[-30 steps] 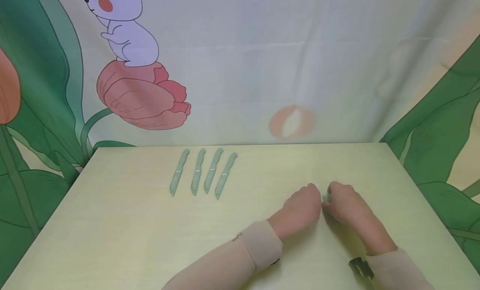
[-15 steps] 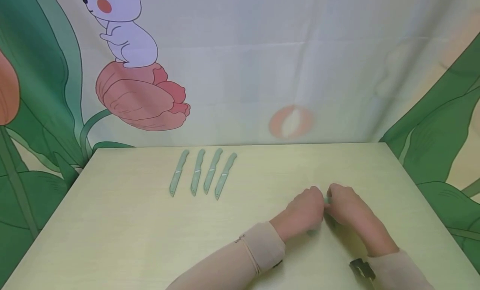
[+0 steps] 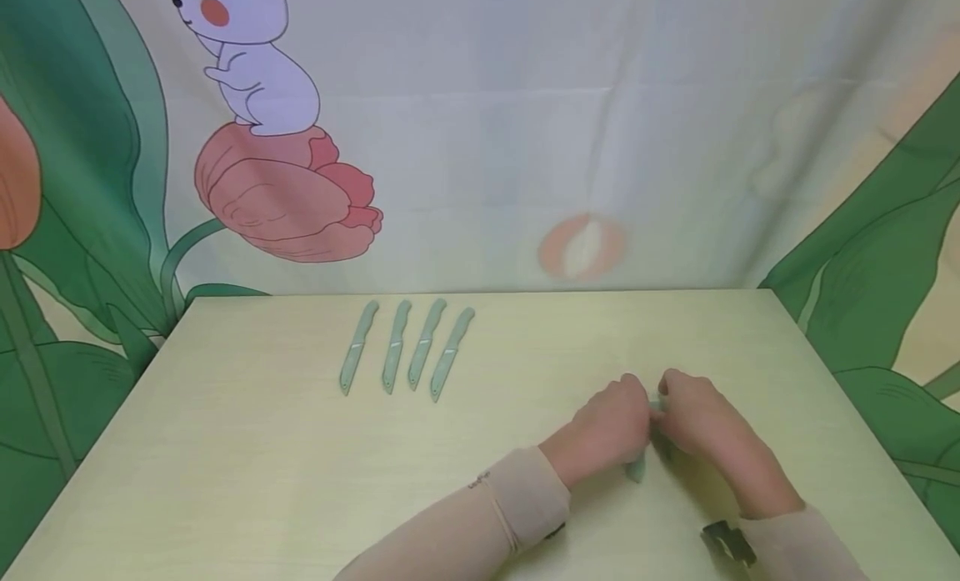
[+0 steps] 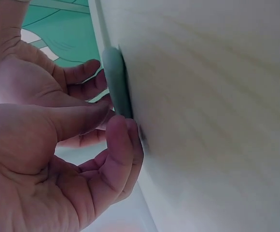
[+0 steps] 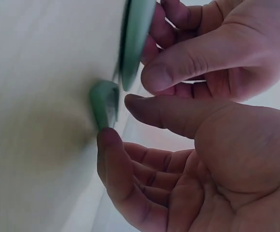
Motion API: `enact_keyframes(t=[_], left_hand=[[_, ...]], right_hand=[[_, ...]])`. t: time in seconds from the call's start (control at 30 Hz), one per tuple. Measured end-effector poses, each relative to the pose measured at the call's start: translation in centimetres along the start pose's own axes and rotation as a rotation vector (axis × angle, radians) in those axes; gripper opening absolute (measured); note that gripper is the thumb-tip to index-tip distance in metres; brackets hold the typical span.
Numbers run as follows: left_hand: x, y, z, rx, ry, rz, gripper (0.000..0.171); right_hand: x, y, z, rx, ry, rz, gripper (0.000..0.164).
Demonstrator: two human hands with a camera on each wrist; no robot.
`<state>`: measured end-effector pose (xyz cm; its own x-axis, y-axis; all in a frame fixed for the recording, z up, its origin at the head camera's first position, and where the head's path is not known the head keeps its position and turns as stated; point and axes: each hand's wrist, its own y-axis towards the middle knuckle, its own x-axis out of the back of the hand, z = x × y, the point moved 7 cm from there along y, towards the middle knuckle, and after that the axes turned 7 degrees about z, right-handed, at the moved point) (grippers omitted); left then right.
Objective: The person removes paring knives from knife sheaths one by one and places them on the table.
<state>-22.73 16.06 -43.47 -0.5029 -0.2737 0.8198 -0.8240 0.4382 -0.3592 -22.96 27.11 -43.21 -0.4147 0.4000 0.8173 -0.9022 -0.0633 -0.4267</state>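
Observation:
At the right of the table, my left hand (image 3: 611, 423) and right hand (image 3: 696, 414) meet close together. My left thumb and fingers pinch a long green knife (image 5: 139, 41), most of it covered by the fingers; its rounded end pokes out below that hand in the head view. A shorter green piece (image 5: 101, 104) with a hollow-looking face lies against the knife's end, with my right index fingertip on it and the thumb beside it. I cannot tell whether this piece is the knife's sheath or its handle. From the left wrist, a rounded green end stands close along the table surface.
Several green knives (image 3: 396, 346) lie in a row at the table's back, left of centre, handles away from me. Behind the pale table (image 3: 247, 448) hangs a printed cloth (image 3: 465, 147) along the far edge.
My left hand has shifted slightly right, closing the gap to the right hand. A green end now shows below the left hand, where it was hidden a second ago. The row of knives stays put.

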Motion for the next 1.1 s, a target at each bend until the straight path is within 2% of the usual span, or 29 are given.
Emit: enact_keyframes(t=[0.17,0.27,0.5,0.8,1.1], left_hand=[[0.9,-0.3,0.8,-0.022,-0.034,-0.026,0.022],[1.6,-0.4,1.3,-0.01,-0.026,-0.04,0.025],[4.0,-1.1,2.9,0.016,0.094,-0.101,0.03],[6.6,-1.8,5.8,0.031,0.181,-0.183,0.031],[9.1,-2.7,8.4,0.041,0.282,-0.256,0.035]], right_hand=[[0.4,-0.1,0.4,0.0,-0.003,-0.004,0.049],[0.7,-0.2,0.9,0.015,0.009,-0.012,0.051],[1.3,-0.6,2.6,0.079,0.02,-0.041,0.053],[1.9,-0.6,5.2,0.117,-0.009,-0.063,0.051],[1.4,0.0,8.1,0.201,-0.047,-0.102,0.046]])
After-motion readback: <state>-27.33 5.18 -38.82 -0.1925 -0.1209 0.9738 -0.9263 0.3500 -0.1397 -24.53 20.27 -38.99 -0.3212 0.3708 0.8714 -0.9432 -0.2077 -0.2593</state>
